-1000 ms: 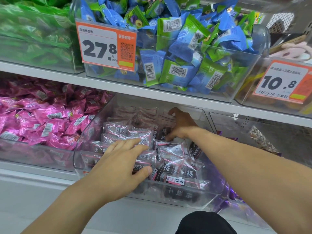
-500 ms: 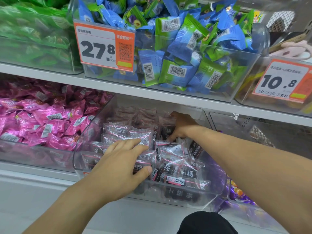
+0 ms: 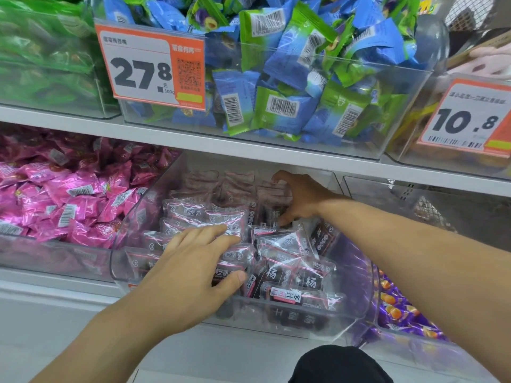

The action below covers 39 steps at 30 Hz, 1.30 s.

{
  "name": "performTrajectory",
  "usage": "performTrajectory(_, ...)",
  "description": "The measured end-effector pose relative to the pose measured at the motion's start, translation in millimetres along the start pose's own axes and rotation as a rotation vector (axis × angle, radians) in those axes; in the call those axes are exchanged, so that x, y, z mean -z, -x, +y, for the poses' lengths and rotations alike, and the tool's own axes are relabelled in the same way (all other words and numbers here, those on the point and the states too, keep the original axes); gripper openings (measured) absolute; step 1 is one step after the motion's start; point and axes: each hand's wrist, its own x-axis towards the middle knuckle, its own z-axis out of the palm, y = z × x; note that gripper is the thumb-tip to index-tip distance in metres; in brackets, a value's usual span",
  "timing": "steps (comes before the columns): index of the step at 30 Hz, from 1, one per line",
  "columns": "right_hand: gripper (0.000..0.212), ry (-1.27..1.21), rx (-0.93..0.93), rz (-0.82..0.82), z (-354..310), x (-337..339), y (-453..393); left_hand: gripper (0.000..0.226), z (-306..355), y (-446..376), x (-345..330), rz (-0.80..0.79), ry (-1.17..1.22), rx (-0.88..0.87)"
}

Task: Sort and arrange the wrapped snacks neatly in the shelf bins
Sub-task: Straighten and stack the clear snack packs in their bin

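Pinning the front packets (image 3: 193,217) flat with our left hand (image 3: 190,275), fingers straight, we pinch a stray packet (image 3: 273,214) at one o'clock with our right hand (image 3: 300,199) to square the bin (image 3: 356,288).

Clear-wrapped dark snacks (image 3: 290,272) with pink trim, packed in a clear bin (image 3: 356,294), tidy overlapping rows toward its back-left corner, jumbled along its front-right edge

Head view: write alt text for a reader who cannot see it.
Both hands work in a clear bin of dark wrapped snacks: the left hand lies flat on the front packs, the right hand grips packs at the back. Pink snacks fill the bin to the left; blue-green ones sit above.
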Motion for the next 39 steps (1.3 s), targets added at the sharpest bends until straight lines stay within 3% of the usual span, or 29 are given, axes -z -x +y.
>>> performTrajectory(4,0.081,-0.021,-0.022,0.078,5,-1,-1,0.087,0,0,0,-0.004,-0.028,0.004)
performTrajectory(8,0.075,-0.092,-0.052,0.203,12,0,2,0.088,1,0,1,-0.009,-0.022,0.003)
performTrajectory(14,0.096,0.01,-0.062,0.105,-1,-16,-6,0.087,1,-1,1,-0.005,-0.018,0.0)
performTrajectory(18,0.099,-0.028,-0.022,0.091,-5,-15,-8,0.086,0,1,1,-0.003,0.02,0.002)
performTrajectory(22,0.087,0.023,-0.012,0.14,-3,-12,-9,0.086,0,1,0,-0.009,0.008,0.009)
performTrajectory(25,0.097,0.015,-0.006,0.106,-5,-15,-7,0.086,0,0,0,-0.014,0.003,0.016)
performTrajectory(27,0.1,-0.022,0.005,0.183,-7,-16,-5,0.086,0,0,0,-0.013,0.007,0.017)
performTrajectory(34,0.085,-0.031,0.008,0.232,-11,-11,2,0.085,0,1,1,-0.006,0.022,0.01)
performTrajectory(39,0.043,-0.053,0.151,0.345,-30,-3,11,0.085,0,0,1,-0.008,-0.002,0.002)
